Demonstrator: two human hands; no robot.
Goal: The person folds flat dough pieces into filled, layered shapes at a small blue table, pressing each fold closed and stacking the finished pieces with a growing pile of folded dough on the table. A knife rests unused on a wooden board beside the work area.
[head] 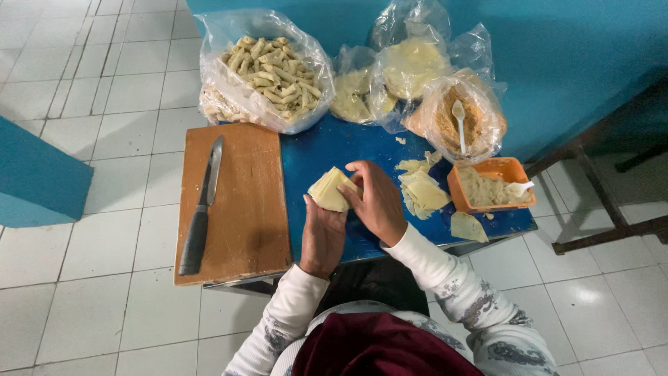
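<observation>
- Above the near edge of the small blue table (327, 150), the left hand (322, 233) and the right hand (379, 202) meet around a pale yellow wrapper (330, 189).
- The wrapper is folded into a wedge; it rests on the upturned fingers of the left hand, at the 12 o'clock end of that palm, with its point toward 12 o'clock.
- The left hand cups it from below, fingers curled loosely up around its lower edge.
- The right hand comes in from 3 o'clock, its fingertips (353, 167) pressed on the wrapper's right side and top; both hands are closed on the wrapper, which is lifted clear of the table.
- At 9 o'clock of the hands lies a wooden cutting board (240, 223), and on it a knife (202, 209) with a black handle, blade pointing to 12 o'clock, well apart from the hands.
- At 3 o'clock, just beside the right hand, sits a loose stack of wrappers (423, 191) on the table; beyond it an orange tub (456, 191) of filling with a white spoon (518, 187).
- At 11 o'clock a clear bag of rolls (268, 73) stands open; at 12 to 1 o'clock more bags (410, 66) hold pale sheets and brown crumbs.
</observation>
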